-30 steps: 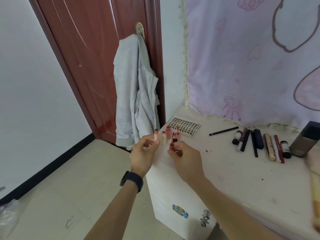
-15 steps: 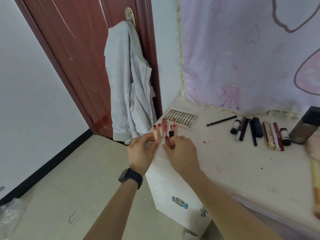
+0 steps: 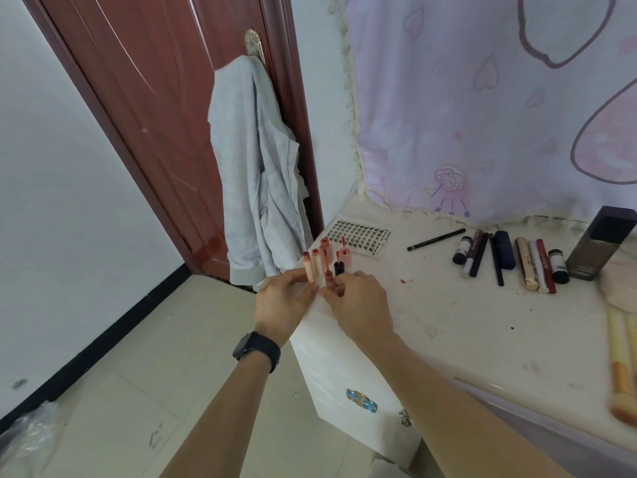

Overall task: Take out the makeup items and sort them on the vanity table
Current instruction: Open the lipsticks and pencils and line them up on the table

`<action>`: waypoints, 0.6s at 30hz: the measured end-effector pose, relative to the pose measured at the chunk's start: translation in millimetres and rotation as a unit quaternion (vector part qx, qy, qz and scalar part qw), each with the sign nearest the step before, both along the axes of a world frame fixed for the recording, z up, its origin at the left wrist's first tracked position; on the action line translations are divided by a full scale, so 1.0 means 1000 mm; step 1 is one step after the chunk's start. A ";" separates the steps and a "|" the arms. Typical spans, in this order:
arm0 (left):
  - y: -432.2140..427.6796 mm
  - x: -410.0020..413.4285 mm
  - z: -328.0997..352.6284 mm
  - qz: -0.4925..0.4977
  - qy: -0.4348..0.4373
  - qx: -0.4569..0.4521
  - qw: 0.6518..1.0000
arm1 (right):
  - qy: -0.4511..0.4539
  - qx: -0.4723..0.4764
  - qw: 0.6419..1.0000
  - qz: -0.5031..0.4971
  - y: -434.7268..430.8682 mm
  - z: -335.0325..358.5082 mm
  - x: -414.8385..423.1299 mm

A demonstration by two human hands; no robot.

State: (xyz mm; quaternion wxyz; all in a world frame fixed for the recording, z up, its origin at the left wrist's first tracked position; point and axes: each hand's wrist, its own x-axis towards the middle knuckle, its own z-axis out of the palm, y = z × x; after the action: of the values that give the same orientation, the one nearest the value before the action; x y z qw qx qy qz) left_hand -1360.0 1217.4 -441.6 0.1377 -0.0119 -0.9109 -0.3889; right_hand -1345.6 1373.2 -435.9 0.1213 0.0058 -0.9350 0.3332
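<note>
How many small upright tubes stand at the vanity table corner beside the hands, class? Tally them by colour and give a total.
Pale peach plastic tubes: 2
Pink plastic tubes: 2
Dark, near-black plastic tube: 1
Red plastic tube: 1
Total: 6

A cluster of small lip tubes (image 3: 325, 262) stands upright at the left corner of the white tabletop (image 3: 448, 322), packed just beside one another. At its front edge the left hand (image 3: 282, 305) pinches the base of a pale peach tube (image 3: 309, 268), and the right hand (image 3: 358, 305) pinches a short red tube (image 3: 328, 277). Behind the cluster a sheet of false lashes (image 3: 360, 234) lies flat. Further right a black pencil (image 3: 436, 239) lies at a slant, apart from a row of pens and tubes (image 3: 506, 260) laid side by side. A dark square bottle (image 3: 599, 246) stands beside that row, and pale-handled brushes (image 3: 620, 360) lie along the right edge.
</note>
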 end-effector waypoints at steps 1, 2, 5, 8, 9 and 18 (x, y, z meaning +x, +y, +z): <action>-0.001 0.001 0.002 -0.001 -0.005 0.001 1.000 | -0.002 0.001 1.000 0.000 0.000 0.001 0.001; -0.002 0.003 0.004 0.000 -0.013 0.002 1.000 | -0.004 0.004 1.000 0.001 0.001 0.002 0.002; -0.006 0.010 0.011 0.009 -0.043 0.000 0.999 | -0.014 0.021 1.000 0.008 0.005 0.006 0.008; -0.010 0.020 0.019 0.013 -0.066 -0.015 0.998 | -0.029 0.055 0.998 0.020 0.018 0.010 0.018; -0.010 0.024 0.022 0.015 -0.068 -0.020 0.997 | -0.031 0.062 0.997 0.025 0.024 0.012 0.022; 0.036 0.074 0.043 0.009 0.011 0.035 0.999 | -0.012 0.160 0.986 0.039 0.114 0.002 0.094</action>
State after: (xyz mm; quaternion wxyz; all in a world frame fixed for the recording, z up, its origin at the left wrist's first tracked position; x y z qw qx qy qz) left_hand -1285.6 1253.2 -398.7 0.1509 -0.0033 -0.8954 -0.4189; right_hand -1252.0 1486.9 -433.5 0.0946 0.0572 -0.9767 0.1842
